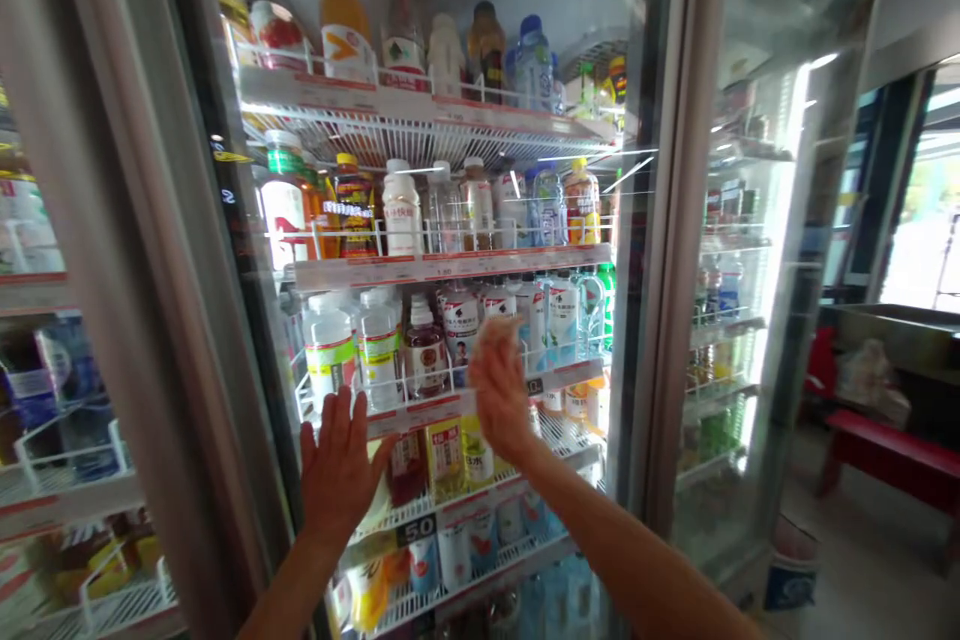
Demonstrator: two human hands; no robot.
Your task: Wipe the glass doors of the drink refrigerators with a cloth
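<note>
An open drinks fridge fills the view, with several wire shelves (pixel 420 125) of bottles. My left hand (pixel 339 465) is spread flat, fingers apart, against the front rail of the third shelf, below a clear bottle with a green label (pixel 328 350). My right hand (pixel 498 388) is raised and blurred, fingers apart, in front of white-labelled bottles (pixel 460 325) on the same shelf, holding nothing. Yellow bottles (pixel 446 455) stand on the shelf below my hands.
The fridge's glass door (pixel 750 250) stands swung out to the right. Another fridge section (pixel 52 400) with shelves is at the left behind a frame post. A red bench (pixel 892 455) and a counter are at the far right.
</note>
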